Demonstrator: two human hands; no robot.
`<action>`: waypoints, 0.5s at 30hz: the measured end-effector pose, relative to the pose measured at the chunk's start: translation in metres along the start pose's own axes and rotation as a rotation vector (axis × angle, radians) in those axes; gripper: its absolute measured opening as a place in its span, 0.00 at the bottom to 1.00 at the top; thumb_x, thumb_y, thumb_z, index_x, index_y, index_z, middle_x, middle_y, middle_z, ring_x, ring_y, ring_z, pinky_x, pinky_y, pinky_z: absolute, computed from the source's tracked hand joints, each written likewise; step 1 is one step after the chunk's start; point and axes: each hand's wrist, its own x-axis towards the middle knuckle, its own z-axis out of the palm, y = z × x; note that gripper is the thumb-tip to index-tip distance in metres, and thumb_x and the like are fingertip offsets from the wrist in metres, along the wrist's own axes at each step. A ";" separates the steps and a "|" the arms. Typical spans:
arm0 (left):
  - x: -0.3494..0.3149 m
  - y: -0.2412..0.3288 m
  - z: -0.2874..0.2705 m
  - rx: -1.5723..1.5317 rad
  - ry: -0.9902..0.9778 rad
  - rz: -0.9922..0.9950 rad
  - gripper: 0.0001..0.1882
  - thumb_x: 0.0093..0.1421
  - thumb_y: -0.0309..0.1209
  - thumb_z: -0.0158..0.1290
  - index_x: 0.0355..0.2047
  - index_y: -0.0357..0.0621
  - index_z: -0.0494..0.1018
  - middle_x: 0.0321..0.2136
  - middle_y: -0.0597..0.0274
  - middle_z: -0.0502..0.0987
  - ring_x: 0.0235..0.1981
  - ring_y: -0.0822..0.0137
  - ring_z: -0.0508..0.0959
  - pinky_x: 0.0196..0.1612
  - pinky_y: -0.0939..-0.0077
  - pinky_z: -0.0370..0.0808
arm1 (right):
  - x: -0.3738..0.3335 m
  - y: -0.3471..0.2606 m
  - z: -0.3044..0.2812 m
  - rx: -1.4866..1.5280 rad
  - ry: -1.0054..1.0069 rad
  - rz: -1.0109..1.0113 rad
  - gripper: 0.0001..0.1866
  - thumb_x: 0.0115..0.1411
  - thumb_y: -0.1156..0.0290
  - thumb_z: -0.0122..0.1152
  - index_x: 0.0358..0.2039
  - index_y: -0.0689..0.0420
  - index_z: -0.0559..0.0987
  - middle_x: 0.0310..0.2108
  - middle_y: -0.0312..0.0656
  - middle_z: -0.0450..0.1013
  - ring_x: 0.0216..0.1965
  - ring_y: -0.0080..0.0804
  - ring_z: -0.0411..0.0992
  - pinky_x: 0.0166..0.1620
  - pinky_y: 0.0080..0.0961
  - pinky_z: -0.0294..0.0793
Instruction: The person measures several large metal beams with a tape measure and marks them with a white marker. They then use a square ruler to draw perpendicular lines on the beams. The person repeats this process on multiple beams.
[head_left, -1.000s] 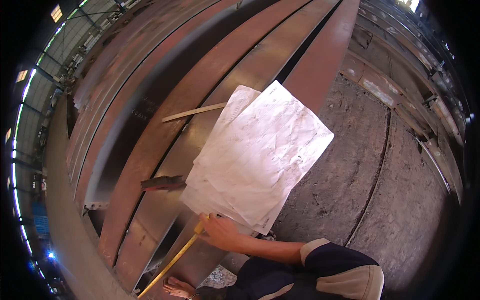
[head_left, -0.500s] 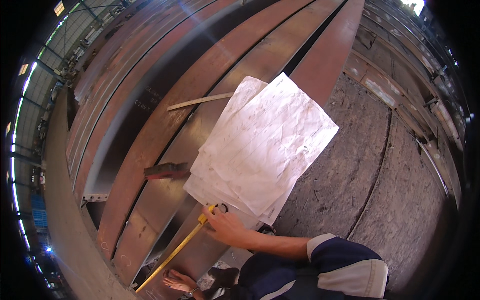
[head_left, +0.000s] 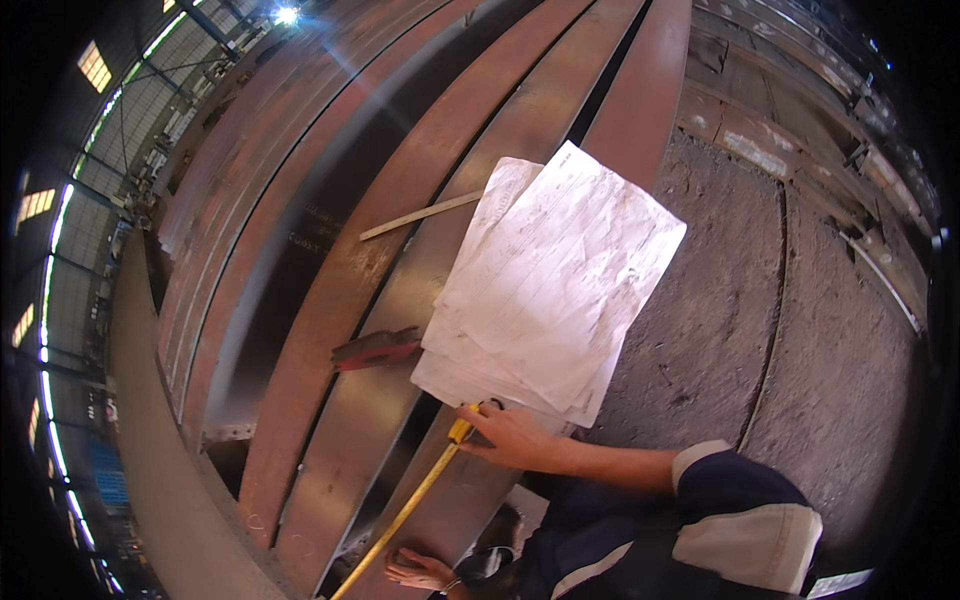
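My right hand (head_left: 512,440) is closed around the yellow case of a tape measure (head_left: 461,431) on a long steel beam (head_left: 440,510). Its yellow blade runs pulled out along the beam toward the lower left. Down at the lower edge, my left hand (head_left: 422,570) rests on the beam with fingers stretched out, close beside the blade, and holds nothing. Just beyond my right hand, a stack of crumpled white paper sheets (head_left: 555,280) covers part of the beams. Where the blade ends is cut off by the picture's edge.
Left of the papers lies a dark and red hand-sized object (head_left: 376,349), its kind unclear. A thin flat strip (head_left: 420,216) sticks out from under the sheets. Several beams (head_left: 330,300) run side by side with dark gaps between. Rough ground (head_left: 700,340) borders them at right.
The whole view has shifted, so beams, papers and hands appear farther right. My right hand still holds the tape measure, and my left hand still lies on the beam.
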 end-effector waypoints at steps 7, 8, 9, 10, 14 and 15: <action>0.002 0.019 -0.010 -0.058 0.129 0.134 0.16 0.71 0.42 0.49 0.42 0.38 0.72 0.41 0.49 0.73 0.46 0.46 0.73 0.46 0.49 0.69 | -0.005 0.008 0.005 0.017 -0.024 -0.011 0.33 0.65 0.51 0.60 0.67 0.47 0.62 0.44 0.51 0.72 0.36 0.53 0.77 0.37 0.45 0.77; 0.000 0.018 -0.011 0.011 0.121 0.148 0.26 0.69 0.46 0.54 0.52 0.31 0.74 0.48 0.36 0.75 0.57 0.31 0.70 0.58 0.36 0.69 | -0.006 0.008 0.006 0.011 -0.022 -0.006 0.34 0.65 0.52 0.60 0.67 0.47 0.61 0.44 0.51 0.72 0.36 0.53 0.77 0.37 0.46 0.78; 0.000 0.017 -0.011 0.001 0.078 0.126 0.27 0.69 0.46 0.54 0.53 0.31 0.74 0.49 0.34 0.75 0.57 0.31 0.70 0.59 0.37 0.68 | -0.007 0.009 0.008 0.020 0.007 -0.017 0.34 0.65 0.52 0.60 0.67 0.46 0.61 0.44 0.51 0.72 0.36 0.53 0.77 0.38 0.46 0.78; 0.000 0.015 -0.013 -0.007 0.035 0.105 0.28 0.68 0.47 0.54 0.53 0.31 0.73 0.50 0.33 0.74 0.58 0.31 0.70 0.60 0.38 0.68 | -0.007 0.009 0.010 0.033 0.046 -0.033 0.35 0.64 0.53 0.61 0.68 0.46 0.60 0.45 0.51 0.72 0.36 0.52 0.77 0.38 0.45 0.78; -0.004 0.010 -0.006 0.129 0.040 0.027 0.31 0.68 0.48 0.54 0.54 0.28 0.73 0.55 0.29 0.72 0.60 0.31 0.68 0.63 0.39 0.65 | -0.010 0.014 0.018 0.069 0.046 0.008 0.35 0.63 0.55 0.62 0.68 0.43 0.61 0.45 0.51 0.73 0.37 0.53 0.77 0.39 0.45 0.78; -0.004 0.009 -0.004 0.119 0.051 0.042 0.30 0.68 0.48 0.54 0.53 0.28 0.73 0.54 0.30 0.72 0.59 0.32 0.68 0.63 0.39 0.65 | -0.009 0.015 0.020 0.084 0.069 -0.012 0.35 0.63 0.55 0.62 0.68 0.42 0.60 0.43 0.51 0.73 0.37 0.53 0.77 0.39 0.46 0.78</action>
